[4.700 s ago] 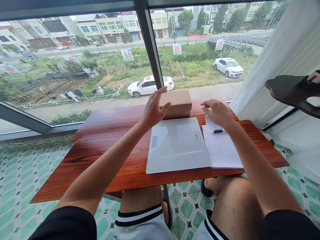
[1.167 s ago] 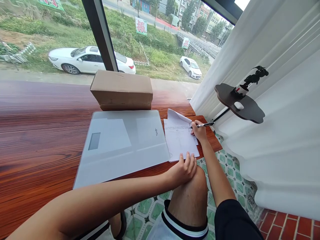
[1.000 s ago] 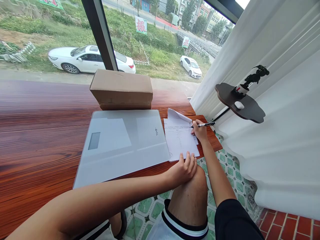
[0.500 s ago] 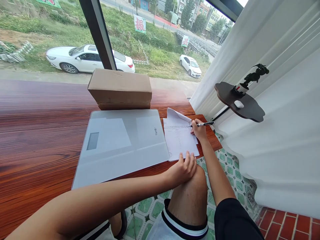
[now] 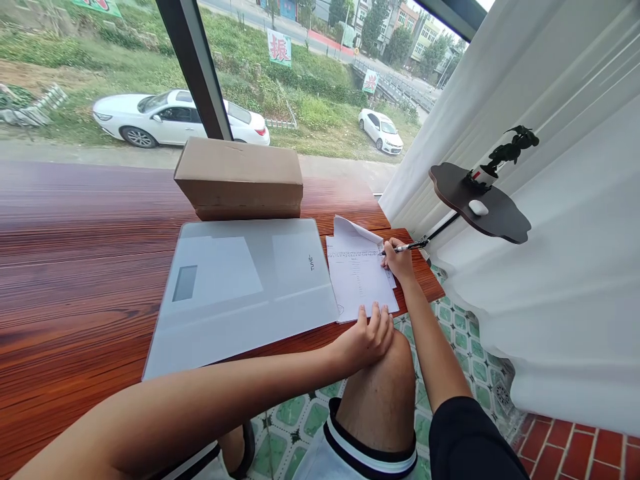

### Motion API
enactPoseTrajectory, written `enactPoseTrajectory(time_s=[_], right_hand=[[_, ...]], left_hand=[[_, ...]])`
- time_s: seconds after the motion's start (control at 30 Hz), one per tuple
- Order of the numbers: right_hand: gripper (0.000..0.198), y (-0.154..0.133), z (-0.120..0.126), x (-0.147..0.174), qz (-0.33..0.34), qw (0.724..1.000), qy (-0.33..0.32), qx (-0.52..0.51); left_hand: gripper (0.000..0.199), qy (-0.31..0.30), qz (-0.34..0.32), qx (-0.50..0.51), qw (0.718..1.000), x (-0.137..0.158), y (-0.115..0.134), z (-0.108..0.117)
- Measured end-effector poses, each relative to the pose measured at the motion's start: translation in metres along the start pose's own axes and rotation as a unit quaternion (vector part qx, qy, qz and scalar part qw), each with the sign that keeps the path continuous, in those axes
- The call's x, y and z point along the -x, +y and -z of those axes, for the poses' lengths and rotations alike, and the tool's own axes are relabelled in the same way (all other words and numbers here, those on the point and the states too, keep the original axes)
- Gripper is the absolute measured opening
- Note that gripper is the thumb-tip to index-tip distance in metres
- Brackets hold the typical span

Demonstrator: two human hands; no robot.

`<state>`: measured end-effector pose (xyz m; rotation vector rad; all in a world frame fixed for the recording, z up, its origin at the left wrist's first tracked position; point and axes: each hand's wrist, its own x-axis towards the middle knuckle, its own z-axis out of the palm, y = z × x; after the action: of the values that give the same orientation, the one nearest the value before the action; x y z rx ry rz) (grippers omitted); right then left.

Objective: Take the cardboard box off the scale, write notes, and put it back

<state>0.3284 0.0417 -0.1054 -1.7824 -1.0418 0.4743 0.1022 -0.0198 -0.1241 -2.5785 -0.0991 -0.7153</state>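
On desk (image 5: 75, 267), red-brown wood plank top, by window:

- Paper (image 5: 360, 280): white sheet(s), printed lines/table at top, text too small to read; far corner curled up. Lies at desk's right end, just beside scale, near edge overhanging slightly toward knee.
- Pen (image 5: 407, 247): black/silver, tip on paper's top right area, barrel pointing right.
- R hand (image 5: 399, 261): fingers closed round pen in writing grip, resting on paper's right edge.
- L hand (image 5: 365, 340): fingers half-curled, tips pressing paper's near edge at desk rim; grips nothing.
- Scale (image 5: 240, 290): flat white glass slab, grey display window at left, small dark brand mark near right edge, letters not legible. Touching or nearly touching paper's left side.
- Box (image 5: 240, 179): brown cardboard, closed, plain, no label seen. Sits behind scale, against window side.

Surrounds:
- Shelf (image 5: 480, 203): dark, cloud-shaped, on arm at right; holds small plant (image 5: 510, 150) in pot w/ red band, plus small white oval obj.
- Curtain (image 5: 550, 200): white, right side.
- Outside window: two white cars (image 5: 170, 119), signs (image 5: 280, 48) w/ red Chinese characters on white, one reads 振; road, bldgs beyond.
- Floor: green/white patterned tile; red brick at far right.
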Motion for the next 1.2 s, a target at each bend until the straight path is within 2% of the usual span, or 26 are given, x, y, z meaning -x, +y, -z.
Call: enactPoseTrajectory(time_s=[0.3, 0.43, 0.53, 0.6, 0.73, 1.0, 1.2], right_hand=[[0.033, 0.004, 0.000, -0.001, 0.012, 1.000, 0.001, 0.000], [0.042, 0.004, 0.004, -0.001, 0.039, 0.996, 0.076, 0.000], [0.042, 0.003, 0.007, 0.000, 0.097, 0.985, 0.129, 0.066], [0.040, 0.003, 0.008, 0.000, 0.131, 0.976, 0.139, 0.106], [0.036, 0.004, 0.005, -0.001, 0.125, 0.981, 0.114, 0.097], [0.035, 0.008, -0.003, -0.003, 0.083, 0.992, 0.082, 0.044], [0.029, 0.011, -0.004, -0.005, 0.096, 0.989, 0.069, 0.084]], left_hand=[[0.039, 0.011, 0.001, -0.007, 1.000, 0.000, -0.001, 0.000], [0.039, 0.006, -0.010, -0.014, 1.000, 0.001, -0.002, -0.001], [0.038, 0.010, -0.009, -0.017, 1.000, 0.002, -0.003, -0.001], [0.038, 0.009, -0.008, -0.016, 1.000, 0.002, -0.003, 0.000], [0.040, -0.024, -0.029, -0.012, 0.999, 0.002, -0.003, 0.001], [0.042, -0.054, -0.047, -0.015, 0.997, 0.003, -0.007, 0.004], [0.042, -0.049, -0.049, -0.025, 0.997, 0.004, -0.009, 0.005]])
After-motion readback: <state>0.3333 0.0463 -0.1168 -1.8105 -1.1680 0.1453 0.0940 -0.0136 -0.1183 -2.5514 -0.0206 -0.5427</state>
